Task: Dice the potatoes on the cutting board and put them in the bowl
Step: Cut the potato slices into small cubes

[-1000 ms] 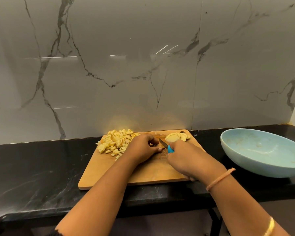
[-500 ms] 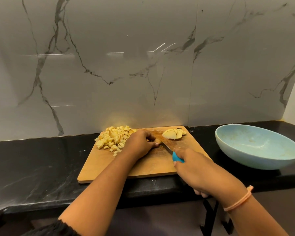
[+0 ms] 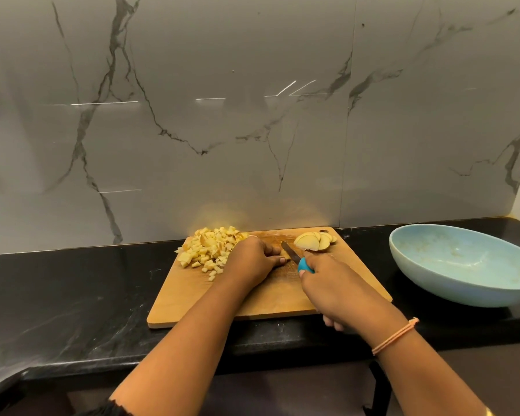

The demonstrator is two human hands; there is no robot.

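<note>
Bench [image 3: 57, 283]: black stone, backed by a grey veined wall [image 3: 252, 115].
Cutting board [image 3: 192, 301]: wooden, flat near the front edge of the bench.
Bowl [image 3: 463, 283]: pale blue, just right of the board, not touching it.
Diced potato [image 3: 210, 247]: heaped on the far left corner of the board, against the left hand.
Potato slices [image 3: 312, 242]: fanned at the far right corner, just beside the blade.
Knife [image 3: 290, 253]: blue handle, blade angled away and leftward between the hands.
In the way: left hand covering the spot beside the blade; anything beneath hidden.
Left hand [image 3: 252, 262]: palm down on the board, fingers curled under; pinching a piece or not, cannot tell.
Right hand [image 3: 336, 289]: fingers wrapped round the knife handle, cord band [image 3: 395, 336] on the wrist.
</note>
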